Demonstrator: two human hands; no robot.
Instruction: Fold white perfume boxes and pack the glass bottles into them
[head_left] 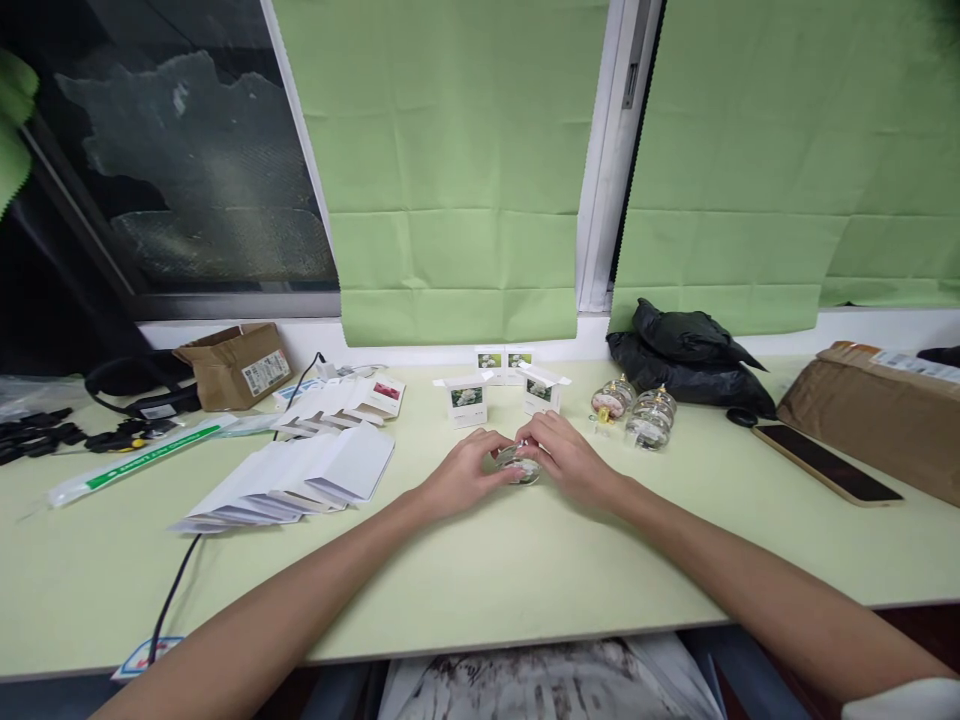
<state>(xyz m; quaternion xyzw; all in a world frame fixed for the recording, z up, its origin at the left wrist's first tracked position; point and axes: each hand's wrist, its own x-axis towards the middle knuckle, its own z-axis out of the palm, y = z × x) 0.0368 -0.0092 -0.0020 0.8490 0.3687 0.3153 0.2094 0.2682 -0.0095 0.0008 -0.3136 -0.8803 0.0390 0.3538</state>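
Observation:
Both my hands meet at the middle of the pale green table (pixel 465 570). My left hand (pixel 466 471) and my right hand (pixel 564 456) each have their fingers closed around a small clear glass bottle (pixel 519 467) that rests on the tabletop between them. Just behind my hands stand two small open white boxes with a flower picture (pixel 466 399) (pixel 541 390). To the right of those lie several more glass bottles (pixel 637 410).
A fan of flat white box blanks (pixel 300 478) lies left of my hands, over a black cable (pixel 174 590). A cardboard box (pixel 236 365) and headphones (pixel 131 385) sit far left. Black bags (pixel 686 355), a phone (pixel 825 463) and a brown parcel (pixel 870 410) sit right.

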